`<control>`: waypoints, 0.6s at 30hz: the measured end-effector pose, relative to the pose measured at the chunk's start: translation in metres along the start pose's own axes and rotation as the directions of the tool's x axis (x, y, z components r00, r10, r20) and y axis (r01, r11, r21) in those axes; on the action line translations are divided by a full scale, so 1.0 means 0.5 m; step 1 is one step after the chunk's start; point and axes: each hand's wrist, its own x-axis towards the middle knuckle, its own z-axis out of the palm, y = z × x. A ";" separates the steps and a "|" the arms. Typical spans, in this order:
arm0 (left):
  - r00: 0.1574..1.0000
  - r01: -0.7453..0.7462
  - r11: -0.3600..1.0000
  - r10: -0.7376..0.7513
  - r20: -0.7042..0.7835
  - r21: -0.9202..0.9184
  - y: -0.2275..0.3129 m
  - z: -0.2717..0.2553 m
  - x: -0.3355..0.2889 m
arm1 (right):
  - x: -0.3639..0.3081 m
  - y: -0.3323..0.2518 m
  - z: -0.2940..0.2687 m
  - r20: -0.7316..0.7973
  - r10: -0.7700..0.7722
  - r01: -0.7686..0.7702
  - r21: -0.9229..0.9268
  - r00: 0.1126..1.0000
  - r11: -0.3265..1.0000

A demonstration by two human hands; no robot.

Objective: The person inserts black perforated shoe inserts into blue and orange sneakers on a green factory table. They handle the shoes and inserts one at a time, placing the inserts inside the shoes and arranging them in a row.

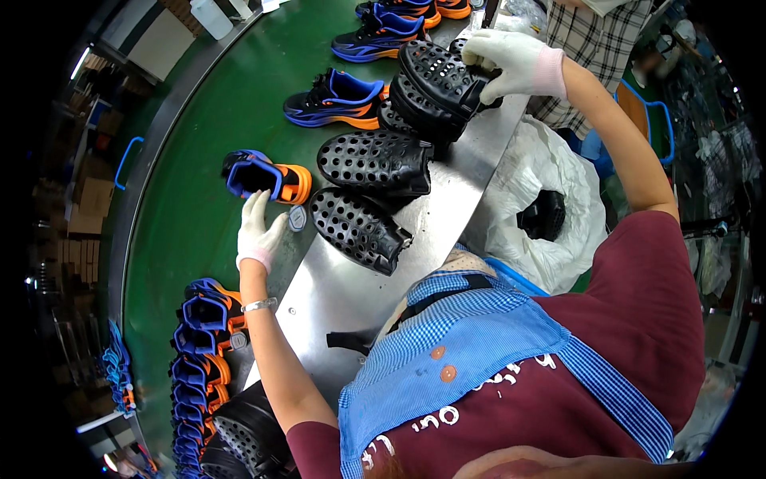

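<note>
My left hand (262,231), in a white glove, reaches over the green surface with its fingers stretched out at the near edge of a black, blue and orange sneaker (297,185). The fingertips overlap the sneaker's rim; whether they press on it I cannot tell. A small grey tag-like piece (298,218) lies beside that hand. At the upper right my gloved right hand (517,65) is closed around the end of a black perforated plastic shoe tree (435,68), on top of a stack. Two more shoe trees (371,160) lie nearer on the metal ledge.
More sneakers (339,100) stand beyond on the green belt (191,176), and a row of them (203,315) runs down its near left. A metal ledge (335,295) edges the belt. A white plastic bag (507,239) holds black pieces. A person in a plaid garment (590,48) stands at upper right.
</note>
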 end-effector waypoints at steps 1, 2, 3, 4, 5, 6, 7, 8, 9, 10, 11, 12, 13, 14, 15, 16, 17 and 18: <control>1.000 0.004 1.000 -0.004 -0.004 0.000 0.003 -0.005 -0.002 | 0.000 0.003 -0.005 0.000 -0.005 0.005 0.000 1.000 1.000; 1.000 0.015 1.000 -0.015 0.002 -0.010 0.005 -0.011 -0.002 | 0.003 0.008 -0.010 -0.019 -0.011 0.011 0.015 1.000 1.000; 1.000 0.027 0.999 -0.026 0.008 -0.020 0.006 -0.018 -0.002 | 0.007 0.009 -0.017 -0.038 -0.017 0.018 0.031 0.999 0.999; 0.999 0.047 0.997 -0.047 -0.008 -0.063 0.021 -0.026 -0.003 | 0.011 -0.001 -0.027 -0.007 0.011 -0.011 0.032 1.000 0.999; 0.999 0.051 0.997 -0.052 -0.010 -0.063 0.032 -0.032 -0.004 | 0.015 -0.008 -0.031 -0.006 0.006 -0.006 0.032 1.000 0.999; 0.998 0.050 0.993 -0.054 -0.032 -0.104 0.041 -0.037 -0.006 | 0.020 -0.014 -0.033 -0.013 0.014 -0.014 0.013 1.000 1.000; 0.997 0.042 0.988 -0.050 -0.055 -0.147 0.052 -0.041 -0.006 | 0.018 -0.018 -0.037 -0.022 0.028 -0.028 -0.010 0.999 1.000; 0.996 0.039 0.983 -0.052 -0.069 -0.179 0.061 -0.043 -0.005 | 0.022 -0.007 -0.024 -0.022 0.001 -0.003 -0.078 1.000 0.997; 0.996 0.037 0.983 -0.051 -0.072 -0.180 0.065 -0.045 -0.005 | 0.023 -0.009 -0.015 -0.023 0.001 -0.003 -0.081 1.000 0.997; 0.997 0.032 0.984 -0.044 -0.062 -0.175 0.065 -0.044 -0.007 | 0.029 -0.016 -0.005 0.035 0.000 0.003 -0.084 0.999 0.996; 0.998 0.027 0.985 -0.036 -0.052 -0.171 0.067 -0.045 -0.009 | 0.035 -0.023 -0.002 0.094 -0.001 0.009 -0.086 0.996 0.996; 0.998 0.029 0.985 -0.038 -0.053 -0.172 0.071 -0.047 -0.010 | 0.037 -0.025 -0.020 0.088 -0.035 0.041 -0.065 0.996 0.997; 0.997 0.028 0.985 -0.040 -0.065 -0.172 0.076 -0.051 -0.011 | 0.039 -0.020 -0.025 0.031 -0.062 0.063 -0.049 0.998 0.997; 0.996 0.026 0.985 -0.040 -0.076 -0.172 0.080 -0.055 -0.011 | 0.040 -0.024 -0.025 0.065 -0.027 0.033 -0.089 0.998 0.995; 0.996 0.027 0.985 -0.040 -0.074 -0.173 0.084 -0.055 -0.009 | 0.041 -0.027 -0.025 0.098 0.010 0.003 -0.131 0.995 0.991; 0.994 0.009 0.981 -0.029 -0.104 -0.193 0.087 -0.059 -0.005 | 0.039 -0.025 -0.026 0.098 0.010 0.002 -0.128 0.995 0.992; 0.991 -0.011 0.977 -0.018 -0.134 -0.213 0.094 -0.064 0.000 | 0.035 -0.021 -0.029 0.084 0.008 -0.001 -0.084 0.996 0.996; 0.986 -0.045 0.977 0.010 -0.167 -0.211 0.103 -0.072 0.008 | 0.030 -0.014 -0.032 0.069 0.007 -0.004 -0.041 0.998 0.999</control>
